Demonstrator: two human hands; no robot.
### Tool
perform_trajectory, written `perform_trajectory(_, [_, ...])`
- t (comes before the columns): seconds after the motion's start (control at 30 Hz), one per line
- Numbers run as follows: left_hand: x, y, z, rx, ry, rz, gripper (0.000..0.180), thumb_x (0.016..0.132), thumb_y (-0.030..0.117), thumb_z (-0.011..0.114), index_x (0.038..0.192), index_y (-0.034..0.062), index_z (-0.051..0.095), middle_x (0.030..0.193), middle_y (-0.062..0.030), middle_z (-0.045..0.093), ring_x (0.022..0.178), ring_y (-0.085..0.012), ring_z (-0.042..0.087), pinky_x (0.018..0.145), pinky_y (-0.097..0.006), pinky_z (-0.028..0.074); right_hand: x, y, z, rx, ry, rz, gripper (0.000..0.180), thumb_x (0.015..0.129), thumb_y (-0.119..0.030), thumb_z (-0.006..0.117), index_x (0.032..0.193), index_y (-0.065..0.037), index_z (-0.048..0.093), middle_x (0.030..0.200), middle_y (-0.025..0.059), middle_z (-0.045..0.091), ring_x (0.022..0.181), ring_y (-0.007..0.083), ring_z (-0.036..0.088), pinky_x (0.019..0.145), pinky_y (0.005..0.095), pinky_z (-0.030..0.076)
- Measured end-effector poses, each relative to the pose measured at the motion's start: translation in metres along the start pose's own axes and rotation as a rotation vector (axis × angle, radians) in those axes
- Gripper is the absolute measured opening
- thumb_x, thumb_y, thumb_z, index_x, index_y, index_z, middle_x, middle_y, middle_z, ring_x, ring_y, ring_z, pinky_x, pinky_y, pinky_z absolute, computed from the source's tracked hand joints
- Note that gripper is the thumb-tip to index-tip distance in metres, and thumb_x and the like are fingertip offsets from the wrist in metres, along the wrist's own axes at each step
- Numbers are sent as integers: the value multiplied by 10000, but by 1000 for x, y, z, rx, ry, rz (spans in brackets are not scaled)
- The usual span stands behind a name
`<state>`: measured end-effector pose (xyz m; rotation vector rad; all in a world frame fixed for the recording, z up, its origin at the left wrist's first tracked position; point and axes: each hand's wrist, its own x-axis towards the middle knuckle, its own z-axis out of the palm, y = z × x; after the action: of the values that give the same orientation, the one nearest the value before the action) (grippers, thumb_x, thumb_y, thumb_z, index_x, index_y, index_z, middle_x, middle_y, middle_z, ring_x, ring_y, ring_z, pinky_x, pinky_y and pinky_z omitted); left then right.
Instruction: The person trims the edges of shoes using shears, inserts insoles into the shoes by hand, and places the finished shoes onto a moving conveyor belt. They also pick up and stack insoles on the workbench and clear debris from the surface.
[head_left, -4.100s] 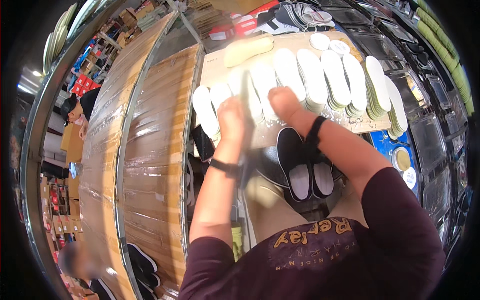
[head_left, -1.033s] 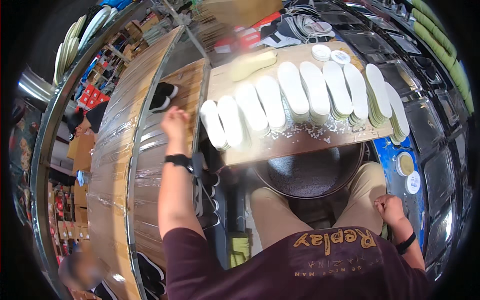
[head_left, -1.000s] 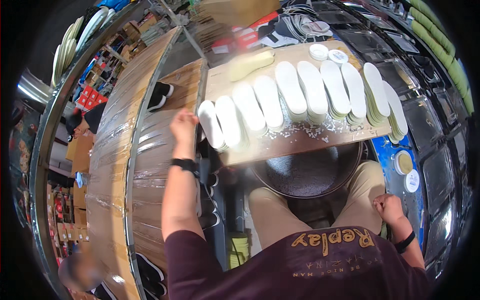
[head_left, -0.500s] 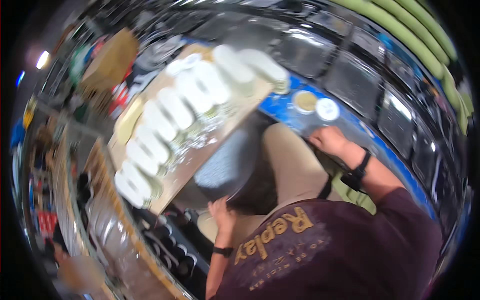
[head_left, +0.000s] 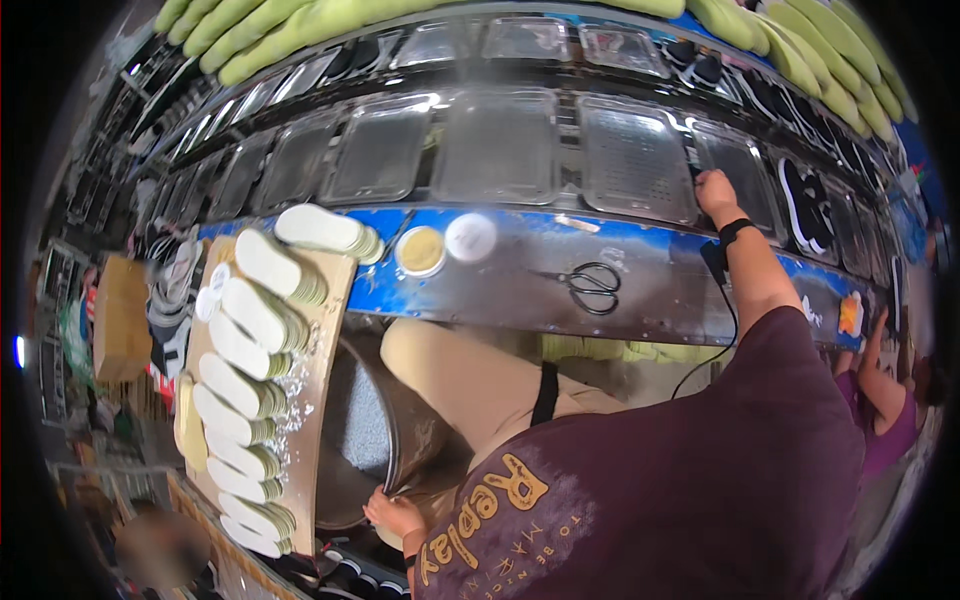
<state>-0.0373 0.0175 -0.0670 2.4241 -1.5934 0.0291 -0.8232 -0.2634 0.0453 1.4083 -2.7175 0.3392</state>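
Observation:
My left hand [head_left: 393, 512] has its fingers curled on the rim of a dark round bin [head_left: 392, 440] that holds pale bluish-grey matter. Across the blue-edged bench, my right hand [head_left: 717, 195] is closed, at the gap between a transparent tray [head_left: 640, 158] and another tray [head_left: 742, 172] to its right. Whatever lies in its fingers is too small or hidden to tell. On a wooden board [head_left: 322, 385] at the left stand stacks of white-topped, pale green insoles [head_left: 262, 265], with white crumbs [head_left: 290, 415] along their near ends.
Black-handled scissors [head_left: 592, 288], an open tub [head_left: 420, 251] of yellowish contents and a white lid [head_left: 471, 238] lie on the bench [head_left: 520, 300]. A black cable [head_left: 722, 355] hangs by my right arm. Black shoes [head_left: 806, 205] sit in the tray row. Another person [head_left: 880, 405] is at the right.
The view has swung to the right. My right hand has reached from beside the bench's near edge out to the trays. My left hand stays at the bin's rim.

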Motion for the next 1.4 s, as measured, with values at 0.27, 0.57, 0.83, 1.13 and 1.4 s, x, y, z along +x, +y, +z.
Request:
perform_trajectory(0.27, [27,4,5,146,-116,-115,300,657,42,636,951,-13,635,959,-198,636,941,-396,573,838,-477,438,12,195,-12,-94,30,386,335,773,-130,611,1100,-68,656,1218,233,553,1153,358,543,1006,415,431])
perform_trajectory(0.57, [45,13,-8,332,-344,-228,281,668,109,682,915,-18,640,965,-191,649,943,-380,618,838,-470,498,27,284,-44,-183,150,660,393,931,-148,410,1309,-56,473,1525,193,214,1180,437,520,995,457,445])
perform_trajectory(0.83, [57,-2,11,392,-462,-173,381,683,259,738,988,59,630,1018,-177,649,1000,-349,618,871,-444,505,24,349,-67,-453,-204,597,584,760,-318,770,1217,-8,582,1327,212,514,1199,351,533,1032,408,431])
perform_trajectory(1.13, [54,29,8,339,-434,-193,327,688,95,684,975,-22,579,1056,-200,604,1042,-384,559,899,-446,477,59,254,-101,-54,208,290,520,746,-456,740,948,20,677,927,254,668,918,403,640,801,436,494])
perform_trajectory(1.4, [34,11,2,293,-312,-193,443,631,157,740,1003,-11,568,1050,-174,602,1032,-362,561,875,-453,475,-10,-60,-140,359,184,-301,464,649,-414,816,874,-26,696,833,182,678,777,367,653,703,412,512])
